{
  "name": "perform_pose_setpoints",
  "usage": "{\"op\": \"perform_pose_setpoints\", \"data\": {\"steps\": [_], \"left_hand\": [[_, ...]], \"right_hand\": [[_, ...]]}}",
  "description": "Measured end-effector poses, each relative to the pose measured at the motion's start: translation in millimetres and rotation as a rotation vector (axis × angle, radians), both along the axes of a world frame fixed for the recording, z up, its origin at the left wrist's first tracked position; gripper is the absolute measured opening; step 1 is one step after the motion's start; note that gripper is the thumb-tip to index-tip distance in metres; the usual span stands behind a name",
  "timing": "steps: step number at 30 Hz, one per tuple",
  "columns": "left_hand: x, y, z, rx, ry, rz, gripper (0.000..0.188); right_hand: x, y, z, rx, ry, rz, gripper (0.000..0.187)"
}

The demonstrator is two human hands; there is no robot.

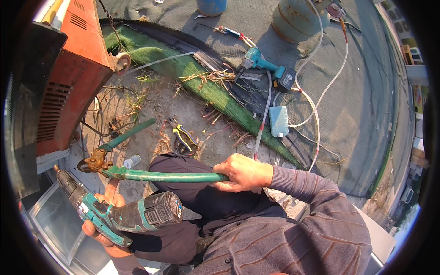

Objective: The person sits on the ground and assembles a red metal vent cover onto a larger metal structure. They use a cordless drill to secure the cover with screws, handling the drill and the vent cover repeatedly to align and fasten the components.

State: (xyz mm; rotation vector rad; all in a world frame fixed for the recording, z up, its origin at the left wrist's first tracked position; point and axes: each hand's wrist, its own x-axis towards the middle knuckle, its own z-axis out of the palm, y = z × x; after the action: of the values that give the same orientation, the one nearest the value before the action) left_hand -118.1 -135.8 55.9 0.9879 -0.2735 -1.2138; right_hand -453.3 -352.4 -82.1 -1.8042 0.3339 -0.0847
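Observation:
My right hand grips the end of one green handle of a pair of bolt cutters, which spans across my knee. Their rusty jaws sit at the left, and the second handle points up and away over the ground. Below the jaws, my left hand is closed around a teal and black cordless drill. The drill's chuck points to the upper left and its battery end lies toward my lap; the drill partly hides my fingers. A small white cylinder is beside the cutters' head.
Pliers with yellow-and-black handles lie beyond my knee. A red vented machine on wheels stands left. Farther off are a second teal power tool, a pale blue container, a gas cylinder, a blue bucket and looping hoses.

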Motion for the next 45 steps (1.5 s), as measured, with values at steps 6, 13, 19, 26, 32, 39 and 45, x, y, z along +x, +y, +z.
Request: {"op": "perform_pose_setpoints", "data": {"steps": [6, 13, 19, 26, 32, 39, 45], "left_hand": [[-11.5, 20.4, 19.1, 0.179, -0.192, 0.249, 0.083], [-11.7, 36.4, 24.2, 0.181, -0.212, 0.433, 0.082], [-1.8, 75.6, 44.5, 0.124, -0.084, 0.544, 0.076], [-4.0, 136.0, 46.2, 0.549, -0.535, 0.828, 0.081], [9.7, 153.8, 43.1, 0.095, -0.407, 0.631, 0.062], [20.0, 164.3, 30.7, 0.465, -0.535, 1.093, 0.052], [8.6, 163.7, 35.9, 0.702, -0.501, 1.149, 0.044]], "right_hand": [[35.8, 8.4, 8.8, 0.11, -0.081, 0.157, 0.03], [80.5, 21.5, 12.4, 0.065, -0.185, 0.282, 0.03], [116.4, 31.4, 20.3, 0.146, -0.227, 0.345, 0.028], [158.4, 46.3, 28.5, 0.176, -0.37, 0.388, 0.032], [183.0, 46.9, 36.9, 0.025, -0.401, 0.317, 0.044], [144.7, -10.5, -91.5, 0.191, 0.261, -0.492, 0.032], [154.5, 36.4, -197.6, -0.346, 0.655, -0.363, 0.088]]}}
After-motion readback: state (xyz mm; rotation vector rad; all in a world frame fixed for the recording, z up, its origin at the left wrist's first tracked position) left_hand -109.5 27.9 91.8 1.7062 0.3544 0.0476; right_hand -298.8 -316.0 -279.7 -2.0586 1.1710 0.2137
